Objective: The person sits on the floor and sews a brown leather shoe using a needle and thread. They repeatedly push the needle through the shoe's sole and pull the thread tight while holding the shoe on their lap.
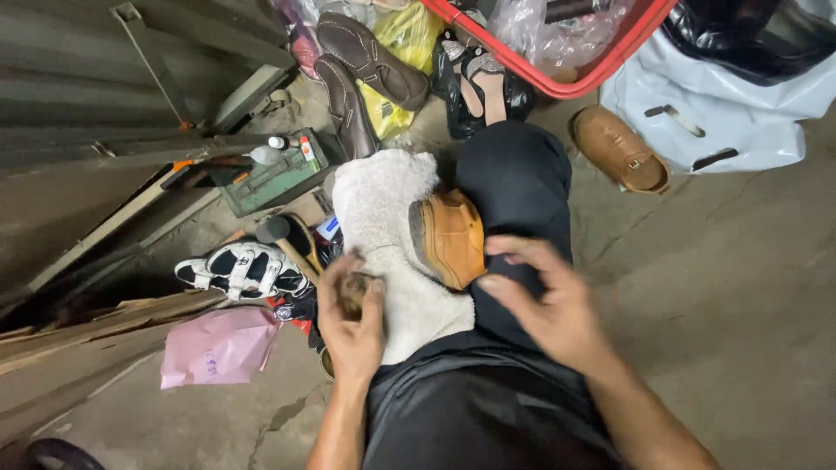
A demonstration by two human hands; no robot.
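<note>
tan shoe (pixel 449 237) lying toe-up on a white fleece cloth (pixel 383 218) across the lap, sole edge turned toward the left hand (pixel 350 318), whose grip is pressed shut around a small brown brush-like lump (pixel 352 294) resting on the cloth just beside the shoe. right hand (pixel 544 300) blurred, fingers spread, grip empty, touching the heel side. judged mid-way: one shoe in hand, its mate (pixel 620 150) waiting on the floor (pixel 740 305), well apart; finish too blurred to rate.

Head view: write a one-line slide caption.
Seated person's left hand grips a small brown brush, right hand by a tan shoe resting on a white fleecy cloth.
</note>
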